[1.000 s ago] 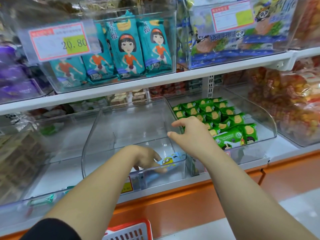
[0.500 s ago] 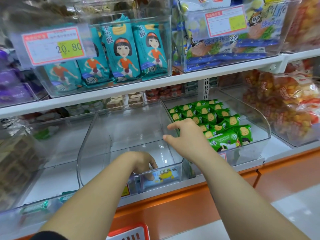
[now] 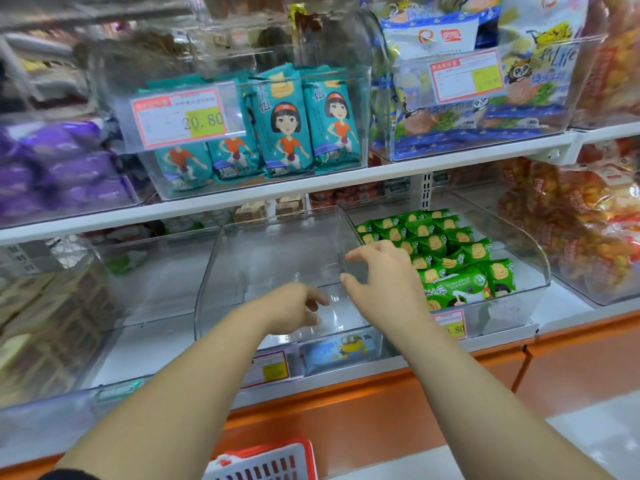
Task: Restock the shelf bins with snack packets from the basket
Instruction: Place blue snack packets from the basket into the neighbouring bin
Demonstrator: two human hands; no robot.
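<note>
Lying alone at the front of the clear middle bin (image 3: 277,237) is one blue Minion-printed packet (image 3: 341,348). The left hand (image 3: 294,308) hangs near it, loose and empty. Whether the right hand (image 3: 384,277) grasps the bin wall is unclear. One price tag (image 3: 180,117) reads 20.80.

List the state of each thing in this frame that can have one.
left hand: empty, fingers loosely curled, over the middle bin.
right hand: at the middle bin's right wall; grip unclear.
middle bin: nearly empty, one packet inside.
minion packet: lying flat at the bin's front, not held.
green-packet bin: partly filled.
basket: only its rim shows; contents hidden.
</note>
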